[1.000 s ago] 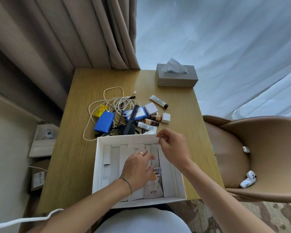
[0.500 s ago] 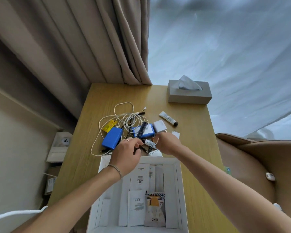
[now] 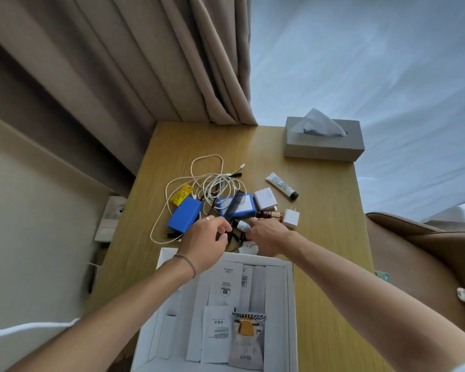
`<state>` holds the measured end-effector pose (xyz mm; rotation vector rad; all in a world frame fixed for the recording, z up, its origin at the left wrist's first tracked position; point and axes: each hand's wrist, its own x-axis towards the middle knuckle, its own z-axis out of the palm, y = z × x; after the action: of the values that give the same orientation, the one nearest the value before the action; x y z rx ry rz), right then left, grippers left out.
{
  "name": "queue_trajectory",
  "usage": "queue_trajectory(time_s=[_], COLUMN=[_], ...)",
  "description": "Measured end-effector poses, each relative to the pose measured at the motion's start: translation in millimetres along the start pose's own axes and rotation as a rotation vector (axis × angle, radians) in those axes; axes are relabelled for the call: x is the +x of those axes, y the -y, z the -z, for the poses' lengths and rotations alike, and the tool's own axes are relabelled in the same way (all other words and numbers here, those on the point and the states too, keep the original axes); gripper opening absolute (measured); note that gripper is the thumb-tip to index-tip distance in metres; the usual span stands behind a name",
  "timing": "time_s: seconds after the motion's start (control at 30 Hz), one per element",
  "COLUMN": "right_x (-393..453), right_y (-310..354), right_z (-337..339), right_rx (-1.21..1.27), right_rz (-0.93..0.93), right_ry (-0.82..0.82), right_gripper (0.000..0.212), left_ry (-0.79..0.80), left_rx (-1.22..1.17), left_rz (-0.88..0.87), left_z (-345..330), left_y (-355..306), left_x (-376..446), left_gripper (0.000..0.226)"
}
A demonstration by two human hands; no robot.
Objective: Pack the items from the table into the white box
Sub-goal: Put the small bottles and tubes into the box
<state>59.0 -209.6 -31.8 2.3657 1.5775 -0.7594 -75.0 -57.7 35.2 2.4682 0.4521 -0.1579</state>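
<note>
The white box (image 3: 290,291) lies open at the near table edge with paper packets and a printed sachet (image 3: 247,339) inside. Just beyond it sits a pile: a blue case (image 3: 184,214), a black comb (image 3: 234,205) across a blue-and-white box (image 3: 246,208), tangled white cables (image 3: 212,181), a yellow packet (image 3: 181,194), a white adapter (image 3: 265,198), a white plug (image 3: 290,217), a brown bottle (image 3: 270,214) and a white tube (image 3: 281,185). My left hand (image 3: 204,237) curls at the comb's near end; its grip is hidden. My right hand (image 3: 266,236) pinches a small white-labelled tube (image 3: 242,225).
A grey tissue box (image 3: 324,143) stands at the far right corner of the wooden table (image 3: 328,237). Curtains hang behind the table. A tan chair (image 3: 427,259) is on the right with small white objects on its seat. Boxes sit on the floor at left.
Both hands left the inside of the white box and reached forward to the pile. My view tilted up, so the box now sits lower in frame.
</note>
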Motion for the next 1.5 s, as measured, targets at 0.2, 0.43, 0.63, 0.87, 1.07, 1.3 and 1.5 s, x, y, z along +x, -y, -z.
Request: queue_trajectory(time_s=[0.2, 0.43, 0.63, 0.87, 1.07, 1.3, 1.5], right_x=[-13.8, -47.8, -79.5, -99.3, -104.4, -114.8, -124.9], right_y=[-13.7, -32.2, -46.8, -46.4, -43.5, -28.3, -7.5], right_z=[-13.2, -27.1, -35.3, -34.9, -30.6, -18.7, -11.1], right_rx=[0.144, 0.624, 1.285, 1.499, 1.595, 1.633, 1.676], right_rz=[0.008, -0.240, -0.391, -0.397, -0.398, -0.337, -0.369], right_ry=[-0.113, -0.359, -0.530, -0.597, -0.578, -0.514, -0.567], right_gripper=[0.035, 0.034, 0.035, 0.060, 0.052, 0.009, 0.019], left_ry=[0.104, 0.215, 0.299, 0.451, 0.494, 0.432, 0.370], left_rx=[0.077, 0.212, 0.439, 0.856, 1.040, 1.007, 0.976], left_rz=[0.024, -0.048, -0.248, -0.639, -0.756, -0.670, -0.630], left_z=[-7.4, -26.7, -52.8, -74.9, -83.5, -71.1, -69.9], left_y=[-7.1, -23.2, -34.2, -32.6, -42.0, -40.6, -17.9], left_x=[18.3, 47.5, 72.9, 85.9, 91.3, 93.5, 89.0], left_gripper=[0.017, 0.020, 0.033, 0.045, 0.023, 0.018, 0.034])
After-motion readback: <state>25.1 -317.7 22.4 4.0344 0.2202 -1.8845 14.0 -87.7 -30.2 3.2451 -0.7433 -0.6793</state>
